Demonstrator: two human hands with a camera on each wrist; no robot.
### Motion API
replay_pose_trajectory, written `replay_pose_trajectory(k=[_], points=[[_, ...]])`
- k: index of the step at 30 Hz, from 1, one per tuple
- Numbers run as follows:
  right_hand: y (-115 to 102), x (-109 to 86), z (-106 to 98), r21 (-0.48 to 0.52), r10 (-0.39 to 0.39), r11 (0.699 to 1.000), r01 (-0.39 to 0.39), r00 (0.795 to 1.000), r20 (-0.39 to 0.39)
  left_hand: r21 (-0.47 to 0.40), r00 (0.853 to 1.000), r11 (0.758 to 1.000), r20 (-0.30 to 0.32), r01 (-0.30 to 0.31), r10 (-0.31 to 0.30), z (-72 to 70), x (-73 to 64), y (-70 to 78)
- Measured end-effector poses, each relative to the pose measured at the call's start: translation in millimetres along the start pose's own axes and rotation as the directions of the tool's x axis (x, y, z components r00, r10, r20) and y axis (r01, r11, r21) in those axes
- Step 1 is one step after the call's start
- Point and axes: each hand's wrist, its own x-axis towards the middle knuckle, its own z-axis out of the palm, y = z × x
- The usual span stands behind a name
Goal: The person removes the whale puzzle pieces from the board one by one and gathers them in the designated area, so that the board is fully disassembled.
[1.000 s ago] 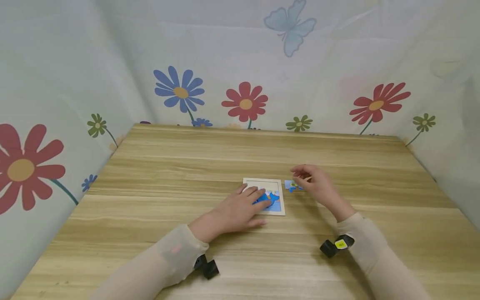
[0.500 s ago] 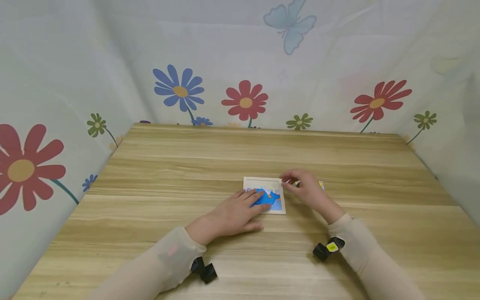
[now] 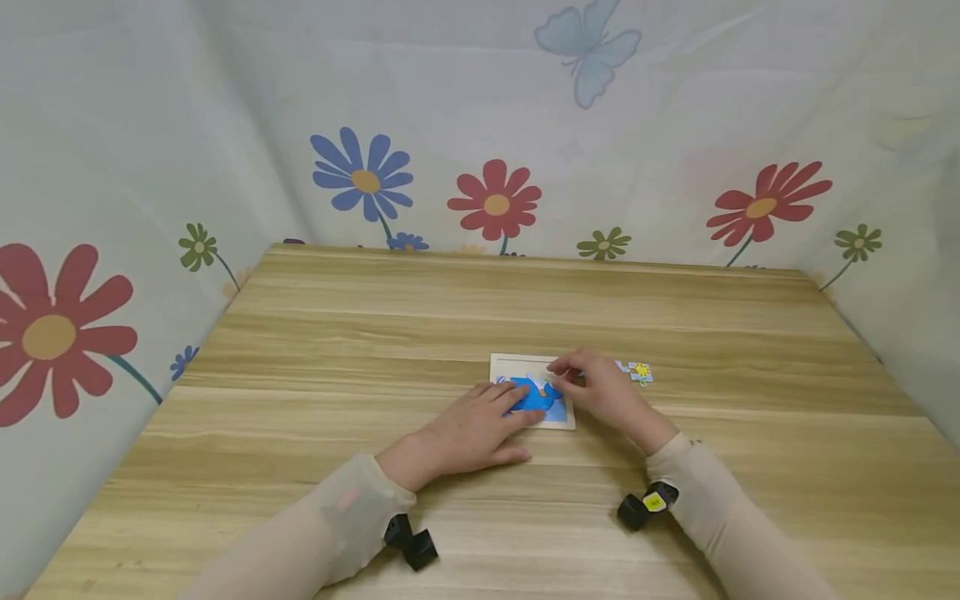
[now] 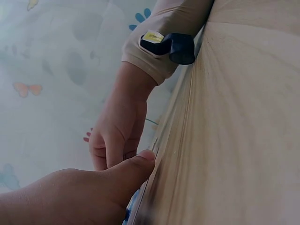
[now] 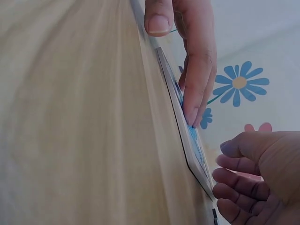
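Observation:
A square puzzle in a pale frame (image 3: 525, 358) lies flat on the table, with a blue whale (image 3: 534, 398) in its lower part and a bare pale strip along its top. My left hand (image 3: 468, 425) rests over its left side, fingers spread and nearly straight on the whale. Over the frame's upper right corner, my right hand (image 3: 600, 392) pinches a puzzle piece, largely hidden behind the fingertips. In the right wrist view, the right hand's thumb (image 5: 236, 143) lies close to its curled fingers, right by the frame (image 5: 185, 140).
Loose puzzle pieces, one with a yellow sun (image 3: 641, 372), lie just right of the frame, partly covered by the right hand. The wood-grain table (image 3: 360, 333) stretches around. A flowered cloth (image 3: 420, 100) hangs behind it. Black wrist cameras (image 3: 411, 542) hang below both sleeves.
My right hand has moved left from the loose pieces to over the frame's upper right corner, uncovering the sun piece. The left hand has stayed on the puzzle.

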Motion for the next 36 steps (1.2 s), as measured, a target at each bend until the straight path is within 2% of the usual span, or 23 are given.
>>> replay_pose_trajectory(k=[12,22,32,36], points=[[-5.8,2.6,6.2,-0.092,-0.066,0.993,0.067,0.998,0.014,-0.009,0.999,1.000,-0.037,0.015,-0.015,0.1,-2.8,0.4],[-6.1,3.3,9.0,-0.090,-0.002,0.996,0.004,1.000,0.026,-0.011,1.000,1.000,-0.020,0.016,-0.016,-1.7,-2.0,1.8],[-4.1,2.4,9.9,-0.084,0.023,0.996,-0.021,0.999,0.024,-0.005,1.000,1.000,-0.026,0.008,-0.008,-2.0,-0.2,3.9],[-2.4,1.7,9.5,-0.095,0.003,0.995,-0.001,1.000,0.013,-0.010,1.000,1.000,-0.021,0.010,-0.010,-2.2,1.0,4.4]])
